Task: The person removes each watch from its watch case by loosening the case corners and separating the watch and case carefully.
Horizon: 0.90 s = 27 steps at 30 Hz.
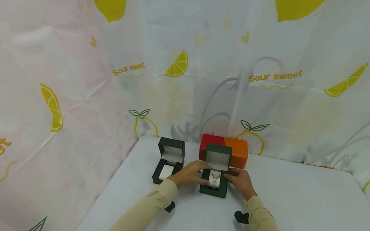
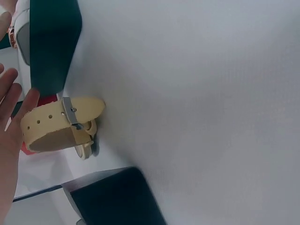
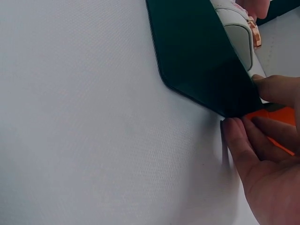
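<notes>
A dark green watch box stands with its lid up, and a watch with a rose-gold case sits on its white cushion. My right hand pinches the box's right side, thumb on the rim and fingers against the outer wall in the right wrist view. Over the box's left edge reaches my left hand, fingers spread and fairly straight beside the cushion; whether they touch it I cannot tell. A buckled beige-strap watch stands on the table by the left hand, mostly hidden by it in the head view.
To the left, a second dark green box stands with its lid up, showing a white cushion. A red box and an orange box sit behind the middle box. A lemon-print curtain borders the white table.
</notes>
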{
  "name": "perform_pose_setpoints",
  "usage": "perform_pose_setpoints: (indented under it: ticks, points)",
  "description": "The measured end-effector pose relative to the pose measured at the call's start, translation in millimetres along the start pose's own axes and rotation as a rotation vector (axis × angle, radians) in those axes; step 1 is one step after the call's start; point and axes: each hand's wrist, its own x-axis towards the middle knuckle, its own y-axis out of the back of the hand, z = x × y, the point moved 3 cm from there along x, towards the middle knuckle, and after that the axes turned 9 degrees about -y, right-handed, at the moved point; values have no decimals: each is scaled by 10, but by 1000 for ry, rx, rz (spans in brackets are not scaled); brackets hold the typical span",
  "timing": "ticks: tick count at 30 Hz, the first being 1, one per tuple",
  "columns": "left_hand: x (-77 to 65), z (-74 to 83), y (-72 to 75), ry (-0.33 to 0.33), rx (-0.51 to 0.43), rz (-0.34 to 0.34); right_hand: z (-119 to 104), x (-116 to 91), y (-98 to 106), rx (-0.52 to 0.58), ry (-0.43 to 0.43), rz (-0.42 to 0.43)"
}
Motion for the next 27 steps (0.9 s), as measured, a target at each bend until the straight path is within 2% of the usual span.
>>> perform_pose_setpoints:
  ticks: [8,18,27]
  points:
    - [29,26,-37,-16,50,-23,7,-6,5,-20,18,12]
    - [77,-19,-107,-3,62,-28,-7,-8,-2,-14,7,16]
    - [131,-7,-128,22,87,-68,3,-15,2,2,-2,17]
